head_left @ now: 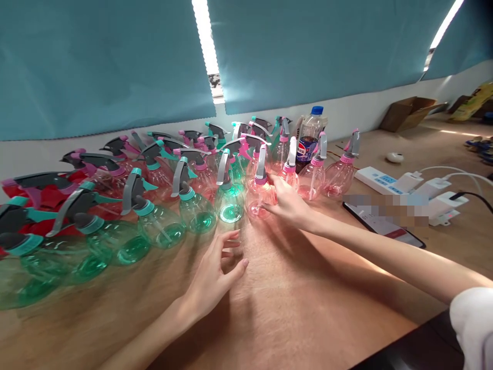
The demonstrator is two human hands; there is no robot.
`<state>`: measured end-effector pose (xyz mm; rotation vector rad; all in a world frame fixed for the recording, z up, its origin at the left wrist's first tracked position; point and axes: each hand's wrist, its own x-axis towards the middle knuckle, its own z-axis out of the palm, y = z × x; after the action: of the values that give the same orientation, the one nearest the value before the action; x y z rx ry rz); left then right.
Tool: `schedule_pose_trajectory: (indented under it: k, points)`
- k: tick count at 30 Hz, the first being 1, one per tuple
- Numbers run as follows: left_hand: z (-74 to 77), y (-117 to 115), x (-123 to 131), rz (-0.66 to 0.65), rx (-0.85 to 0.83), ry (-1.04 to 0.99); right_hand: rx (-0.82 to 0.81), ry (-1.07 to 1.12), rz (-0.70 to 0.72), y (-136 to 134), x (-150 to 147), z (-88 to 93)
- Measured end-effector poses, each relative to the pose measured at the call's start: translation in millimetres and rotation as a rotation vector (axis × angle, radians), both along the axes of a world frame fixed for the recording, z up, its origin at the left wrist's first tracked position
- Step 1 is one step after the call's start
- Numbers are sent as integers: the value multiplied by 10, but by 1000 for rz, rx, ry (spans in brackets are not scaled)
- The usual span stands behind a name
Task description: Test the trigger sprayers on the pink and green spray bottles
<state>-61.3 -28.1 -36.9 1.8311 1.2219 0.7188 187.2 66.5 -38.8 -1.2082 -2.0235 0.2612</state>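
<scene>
Several plastic spray bottles, green and pink with grey trigger heads, stand in rows on a wooden table [292, 298]. My right hand [288, 205] reaches forward, fingers wrapped round a pink spray bottle [259, 196] in the front row. Beside that bottle, to the left, stands a green spray bottle [229, 203]. My left hand [219, 275] hovers lower over the table, palm turned inward, fingers apart and curled loosely, holding nothing. It is nearest to the green bottles of the front row.
A cola bottle [309, 137] with a blue cap stands behind the pink bottles. A phone [383, 225] lies to the right, beside a white power strip [379, 180] with chargers and cables. A cardboard box [408, 112] sits at the far right by the wall.
</scene>
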Motion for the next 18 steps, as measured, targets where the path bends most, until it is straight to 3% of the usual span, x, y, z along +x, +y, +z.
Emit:
schedule_pose_trajectory:
  k: [10, 18]
  points:
    - [-16, 129, 83, -34, -41, -31, -12, -31, -20, 151, -15, -45]
    - [0, 155, 224, -35, -52, -14, 4, 51, -62, -175, 89, 136]
